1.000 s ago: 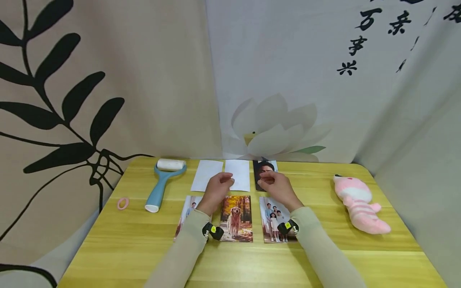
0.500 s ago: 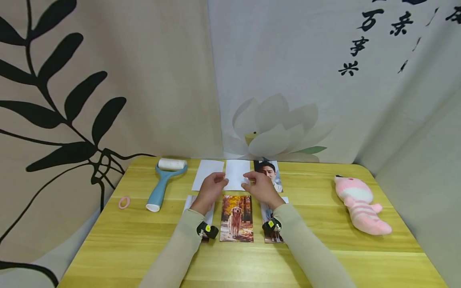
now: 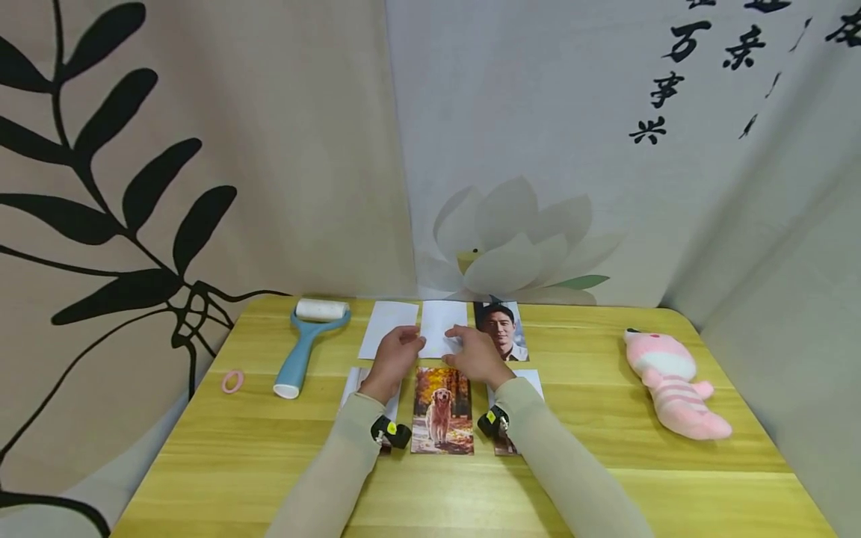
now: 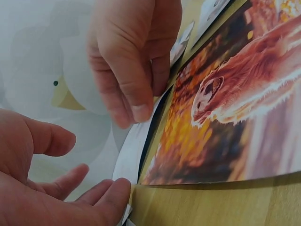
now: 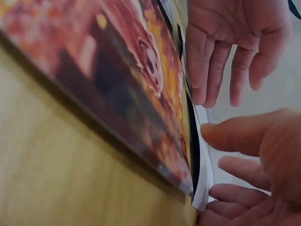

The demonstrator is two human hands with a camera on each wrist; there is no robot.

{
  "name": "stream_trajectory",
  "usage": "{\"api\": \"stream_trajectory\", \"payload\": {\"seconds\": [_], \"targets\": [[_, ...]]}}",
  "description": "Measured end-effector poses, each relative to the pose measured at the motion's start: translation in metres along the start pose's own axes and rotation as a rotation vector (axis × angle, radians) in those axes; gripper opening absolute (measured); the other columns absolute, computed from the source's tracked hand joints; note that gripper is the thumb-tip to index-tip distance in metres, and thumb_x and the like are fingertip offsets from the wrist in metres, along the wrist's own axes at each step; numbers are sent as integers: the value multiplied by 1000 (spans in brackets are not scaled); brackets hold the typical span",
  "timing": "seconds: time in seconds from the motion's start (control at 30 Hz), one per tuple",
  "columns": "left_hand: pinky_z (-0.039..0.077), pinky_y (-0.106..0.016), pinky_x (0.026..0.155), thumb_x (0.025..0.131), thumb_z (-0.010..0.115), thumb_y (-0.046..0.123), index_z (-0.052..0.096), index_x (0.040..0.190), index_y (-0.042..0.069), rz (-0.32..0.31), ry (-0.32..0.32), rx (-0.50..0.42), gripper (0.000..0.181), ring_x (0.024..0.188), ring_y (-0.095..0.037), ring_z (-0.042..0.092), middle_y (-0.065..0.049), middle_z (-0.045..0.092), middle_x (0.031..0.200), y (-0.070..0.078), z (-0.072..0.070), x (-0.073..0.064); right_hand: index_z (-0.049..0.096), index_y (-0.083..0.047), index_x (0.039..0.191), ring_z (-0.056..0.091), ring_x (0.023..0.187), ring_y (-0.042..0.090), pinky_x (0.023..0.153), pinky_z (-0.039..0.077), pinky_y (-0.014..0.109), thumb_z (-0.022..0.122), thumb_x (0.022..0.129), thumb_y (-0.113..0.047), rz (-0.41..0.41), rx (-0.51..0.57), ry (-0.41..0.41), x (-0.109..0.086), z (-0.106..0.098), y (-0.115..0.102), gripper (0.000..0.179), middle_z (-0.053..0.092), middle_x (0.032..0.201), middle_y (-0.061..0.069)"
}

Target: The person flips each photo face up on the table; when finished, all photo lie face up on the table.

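A blank white card (image 3: pixel 441 317) lies in the middle of the back row, and both hands are at it. My left hand (image 3: pixel 392 363) is at its left edge, fingers loosely bent. My right hand (image 3: pixel 480 357) reaches over its lower right part, fingertips at the card; whether they press it I cannot tell. No firm grip shows in either wrist view. Just in front lies a photo of a golden dog (image 4: pixel 240 101). Left of the middle card is another white card (image 3: pixel 386 325); right of it, a portrait photo (image 3: pixel 513 344).
Partly covered by my forearms are a front-left photo (image 3: pixel 392 409) and a front-right photo (image 3: pixel 531 379). A blue-handled lint roller (image 3: pixel 301 355) and a pink ring (image 3: pixel 232 382) lie left. At right rests a pink plush toy (image 3: pixel 675 385). Curtains (image 3: pixel 323 187) hang behind the table.
My right hand has moved left from the portrait photo to the middle white card, uncovering the portrait. My left hand has shifted slightly left. The cards and photos keep their places.
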State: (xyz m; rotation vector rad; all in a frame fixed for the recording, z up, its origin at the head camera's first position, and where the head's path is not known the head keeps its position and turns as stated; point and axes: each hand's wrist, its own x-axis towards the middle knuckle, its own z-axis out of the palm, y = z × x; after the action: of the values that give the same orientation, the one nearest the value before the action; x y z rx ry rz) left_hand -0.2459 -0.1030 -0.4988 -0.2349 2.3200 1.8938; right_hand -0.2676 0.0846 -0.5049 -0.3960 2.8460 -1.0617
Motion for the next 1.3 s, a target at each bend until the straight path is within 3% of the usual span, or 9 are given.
{"api": "stream_trajectory", "payload": {"seconds": [0.3,0.53,0.67,0.77,0.97,1.3], "targets": [[48,-56,111,106,62,25,55,150,4,-27,-16,-28,49,133,-38,59,-20,59,147,0,0,0,72,-5,130,65,126,37,107,53,51,84,88,-12,-24,-32,47,0,1,-1,44,69,139,16],[51,-51,107,105,61,18,60,144,0,16,33,-18,43,128,-37,62,-23,63,140,-1,2,2,71,-8,134,66,126,35,106,54,50,81,92,-16,-14,-49,48,1,-2,1,45,70,139,15],[58,-41,96,105,61,13,56,145,-4,-2,47,-96,44,117,-35,68,-25,65,134,-1,4,3,70,-9,137,68,123,34,103,55,50,80,93,-19,-10,-39,49,2,-3,1,45,71,136,15],[62,-35,89,105,60,9,50,149,-7,-40,31,-211,49,105,-31,72,-26,68,126,-2,7,7,69,-9,137,68,123,33,103,56,49,80,93,-20,-5,-34,58,3,-4,0,46,72,136,15],[64,-31,90,107,56,6,45,153,-9,-114,5,-385,50,95,-20,73,-25,69,119,-8,13,16,67,-8,140,67,126,34,104,55,51,78,94,-21,7,2,59,1,-4,0,49,71,137,15],[63,-25,87,106,54,3,49,153,-3,-101,-30,-434,48,92,-16,73,-30,66,125,-8,13,15,65,-10,143,64,130,34,107,54,52,77,94,-23,19,50,57,0,-7,2,52,68,142,14]]}}
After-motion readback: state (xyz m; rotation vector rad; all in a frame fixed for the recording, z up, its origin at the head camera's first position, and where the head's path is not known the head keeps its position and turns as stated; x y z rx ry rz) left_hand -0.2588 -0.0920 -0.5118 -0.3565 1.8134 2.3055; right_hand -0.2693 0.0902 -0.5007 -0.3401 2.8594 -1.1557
